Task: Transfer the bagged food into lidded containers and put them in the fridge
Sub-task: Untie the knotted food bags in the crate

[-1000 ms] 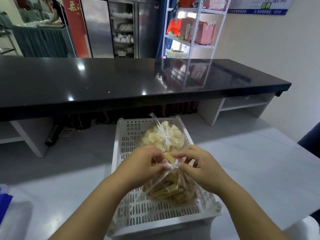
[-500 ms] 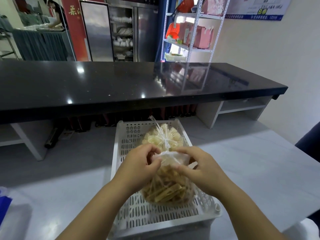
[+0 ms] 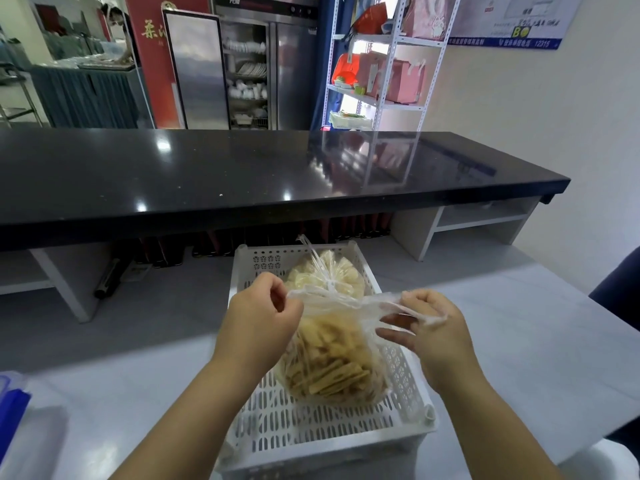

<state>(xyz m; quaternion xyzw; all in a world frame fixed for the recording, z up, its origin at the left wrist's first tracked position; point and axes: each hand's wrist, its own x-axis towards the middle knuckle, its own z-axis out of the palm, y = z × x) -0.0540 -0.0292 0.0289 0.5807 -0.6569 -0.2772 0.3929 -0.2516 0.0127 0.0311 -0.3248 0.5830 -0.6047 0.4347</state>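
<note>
A clear plastic bag of yellow-brown food strips (image 3: 329, 368) hangs just above the white perforated crate (image 3: 322, 424). My left hand (image 3: 259, 323) pinches the bag's left top edge. My right hand (image 3: 433, 327) pinches the right top edge, and the plastic is stretched between them with the mouth pulled apart. Behind it, a second bag of pale food pieces (image 3: 341, 275), tied shut with a knot, lies at the far end of the crate.
The crate stands on a pale grey counter (image 3: 519, 341). A raised black countertop (image 3: 242, 174) runs across behind it. A clear container with a blue clip (image 3: 14, 410) sits at the left edge. Steel fridge doors (image 3: 277, 71) and a white shelf rack (image 3: 381, 64) stand beyond.
My hands were together at the knot on top of the bag. They have moved apart, the knot is undone and the bag's mouth is stretched wide.
</note>
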